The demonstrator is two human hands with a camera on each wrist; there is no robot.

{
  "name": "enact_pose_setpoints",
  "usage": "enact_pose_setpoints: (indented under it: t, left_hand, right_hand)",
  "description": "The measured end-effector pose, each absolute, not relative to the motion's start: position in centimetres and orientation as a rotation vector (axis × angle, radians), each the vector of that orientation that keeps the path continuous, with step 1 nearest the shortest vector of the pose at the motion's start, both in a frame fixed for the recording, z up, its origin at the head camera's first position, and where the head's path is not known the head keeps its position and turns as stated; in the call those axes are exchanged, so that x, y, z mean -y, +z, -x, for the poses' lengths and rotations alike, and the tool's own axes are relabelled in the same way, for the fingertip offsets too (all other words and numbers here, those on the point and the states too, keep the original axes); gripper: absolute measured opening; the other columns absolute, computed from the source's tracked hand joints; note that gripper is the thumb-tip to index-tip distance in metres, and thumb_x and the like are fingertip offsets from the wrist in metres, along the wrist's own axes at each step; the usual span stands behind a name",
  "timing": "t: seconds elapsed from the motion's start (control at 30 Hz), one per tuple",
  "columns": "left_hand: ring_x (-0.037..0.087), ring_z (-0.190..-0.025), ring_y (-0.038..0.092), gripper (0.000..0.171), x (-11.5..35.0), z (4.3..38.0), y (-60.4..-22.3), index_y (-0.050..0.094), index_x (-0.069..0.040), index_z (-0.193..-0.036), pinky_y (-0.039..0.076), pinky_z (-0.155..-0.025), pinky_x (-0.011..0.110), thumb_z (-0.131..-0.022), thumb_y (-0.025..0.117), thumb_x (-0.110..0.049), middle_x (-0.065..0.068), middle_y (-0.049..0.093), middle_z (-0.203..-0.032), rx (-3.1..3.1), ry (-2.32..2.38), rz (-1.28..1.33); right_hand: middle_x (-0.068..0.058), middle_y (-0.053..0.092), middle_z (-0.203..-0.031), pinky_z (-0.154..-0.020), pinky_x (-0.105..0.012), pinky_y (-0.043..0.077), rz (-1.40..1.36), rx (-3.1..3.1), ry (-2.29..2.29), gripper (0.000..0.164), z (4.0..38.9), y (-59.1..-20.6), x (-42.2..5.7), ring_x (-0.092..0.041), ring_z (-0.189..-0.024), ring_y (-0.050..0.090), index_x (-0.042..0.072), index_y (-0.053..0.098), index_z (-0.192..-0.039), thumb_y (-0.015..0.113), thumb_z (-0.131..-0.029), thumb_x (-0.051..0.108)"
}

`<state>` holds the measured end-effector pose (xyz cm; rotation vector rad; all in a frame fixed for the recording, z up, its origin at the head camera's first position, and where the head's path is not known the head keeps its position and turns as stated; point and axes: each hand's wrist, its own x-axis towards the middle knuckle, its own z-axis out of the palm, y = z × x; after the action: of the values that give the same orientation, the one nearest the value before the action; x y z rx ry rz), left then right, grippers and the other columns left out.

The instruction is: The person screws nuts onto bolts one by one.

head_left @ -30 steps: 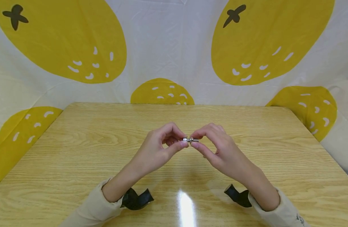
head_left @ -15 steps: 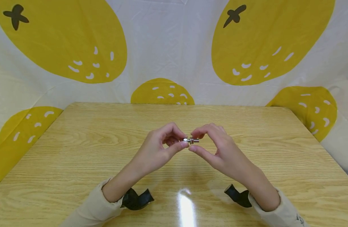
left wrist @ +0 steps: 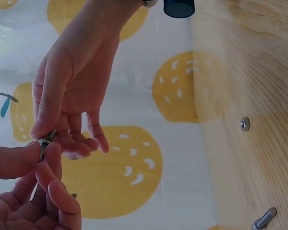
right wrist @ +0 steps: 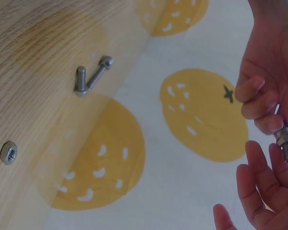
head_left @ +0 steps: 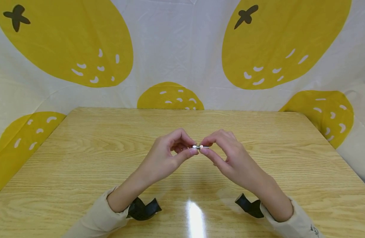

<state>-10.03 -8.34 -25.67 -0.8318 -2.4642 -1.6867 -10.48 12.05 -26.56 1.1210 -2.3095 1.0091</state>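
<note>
Above the table, my left hand point(head_left: 167, 153) pinches the head end of a silver bolt point(head_left: 206, 147) between thumb and index finger. The bolt lies sideways, its threaded end pointing right. A hex nut point(right wrist: 284, 138) sits on the shaft, some way from the head. My right hand point(head_left: 227, 153) pinches this nut with thumb and index finger, covering part of it in the head view. A loose nut point(left wrist: 245, 123) appears on the table in the left wrist view. Two more bolts, one standing point(right wrist: 80, 80) and one lying point(right wrist: 101, 72), show in the right wrist view.
The wooden table point(head_left: 111, 132) spreads under both hands. Behind and beside it hangs a white cloth point(head_left: 176, 43) with large yellow fruit prints. Black wrist mounts point(head_left: 145, 209) stick out from the light sleeves point(head_left: 102, 215).
Half a second ago the right thumb and index finger were spread off the nut; now they pinch it again, as one second ago. The left hand has stayed put.
</note>
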Motion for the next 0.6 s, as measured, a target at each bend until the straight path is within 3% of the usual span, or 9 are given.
enact_pose_setpoints:
  t: [0.1, 0.23, 0.37, 0.5, 0.6]
  left_hand:
    - [0.011, -0.069, 0.058, 0.010, 8.32, 10.00, -25.66, 0.060, -0.009, -0.092, 0.050, -0.062, 0.024, -0.085, 0.067, -0.011, 0.000, 0.064, -0.083, 2.461, -1.694, 0.835]
    - [0.012, -0.068, 0.058, 0.010, 8.29, 9.96, -25.65, 0.059, -0.009, -0.091, 0.050, -0.062, 0.024, -0.085, 0.067, -0.010, 0.001, 0.064, -0.083, 2.452, -1.708, 0.841]
    - [0.012, -0.068, 0.057, 0.009, 8.29, 9.96, -25.68, 0.060, -0.009, -0.092, 0.049, -0.061, 0.023, -0.086, 0.067, -0.010, 0.000, 0.064, -0.083, 2.453, -1.711, 0.833]
    - [0.014, -0.069, 0.058, 0.009, 8.34, 9.97, -25.71, 0.060, -0.009, -0.092, 0.049, -0.062, 0.023, -0.086, 0.066, -0.010, 0.000, 0.064, -0.085, 2.454, -1.709, 0.833]
    - [0.018, -0.071, 0.059, 0.009, 8.34, 9.97, -25.71, 0.060, -0.009, -0.093, 0.050, -0.062, 0.024, -0.086, 0.067, -0.010, 0.000, 0.064, -0.085, 2.451, -1.711, 0.838]
  right_hand:
    - [0.007, 0.061, -0.093, -0.084, -0.030, 0.037, -1.133, 2.292, 0.996, 0.004, 10.63, -26.73, -11.98, -0.010, -0.092, 0.051, 0.013, 0.061, -0.095, 0.057, -0.093, 0.014]
    - [0.011, 0.059, -0.088, -0.084, -0.030, 0.033, -1.140, 2.319, 0.981, 0.015, 10.69, -26.82, -11.97, -0.007, -0.089, 0.049, 0.016, 0.061, -0.091, 0.049, -0.097, 0.018]
    - [0.009, 0.060, -0.096, -0.084, -0.032, 0.035, -1.099, 2.379, 0.994, 0.009, 10.47, -26.72, -12.08, -0.009, -0.095, 0.050, 0.015, 0.061, -0.100, 0.058, -0.092, 0.019]
    - [0.005, 0.058, -0.102, -0.084, -0.033, 0.040, -1.082, 2.371, 1.008, 0.029, 10.28, -26.51, -12.17, -0.012, -0.097, 0.050, 0.012, 0.057, -0.109, 0.069, -0.084, 0.015]
    - [0.003, 0.059, -0.102, -0.088, -0.033, 0.040, -1.114, 2.334, 1.002, 0.031, 10.32, -26.39, -12.15, -0.013, -0.097, 0.051, 0.010, 0.056, -0.108, 0.071, -0.081, 0.009]
